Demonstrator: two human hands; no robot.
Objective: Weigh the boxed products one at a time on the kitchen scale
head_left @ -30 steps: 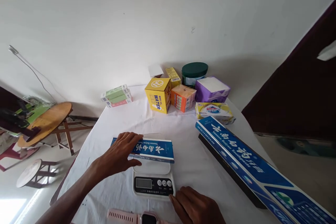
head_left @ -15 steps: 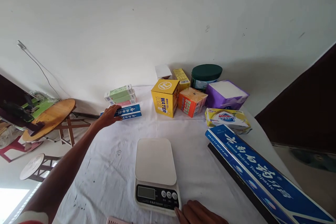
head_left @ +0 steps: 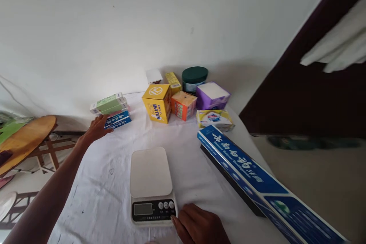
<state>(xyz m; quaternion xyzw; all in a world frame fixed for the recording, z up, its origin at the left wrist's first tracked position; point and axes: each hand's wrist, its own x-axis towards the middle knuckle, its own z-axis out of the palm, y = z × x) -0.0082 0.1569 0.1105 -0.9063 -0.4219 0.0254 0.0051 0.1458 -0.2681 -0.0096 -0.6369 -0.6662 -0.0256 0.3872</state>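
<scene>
At the far left of the table, my left hand spans two stacked blue toothpaste boxes, thumb in front and fingers over their left part. Green-and-white boxes are stacked right behind them. In front of me lies a white kitchen scale, its plate bare and its display dark. My right hand rests at the scale's lower right corner with curled fingers. Its thumb tip touches or nearly touches that corner, and I see nothing held in it.
A long blue toothpaste carton lies slanted at the right. Toward the wall stand a yellow box, an orange pack, a green-lidded tub, a purple-wrapped pack and a yellow soap pack. A wooden table is off left.
The view has turned to the right, so the things on the table appear shifted left. My left hand stays at the toothpaste boxes, and my right hand stays by the scale's corner.
</scene>
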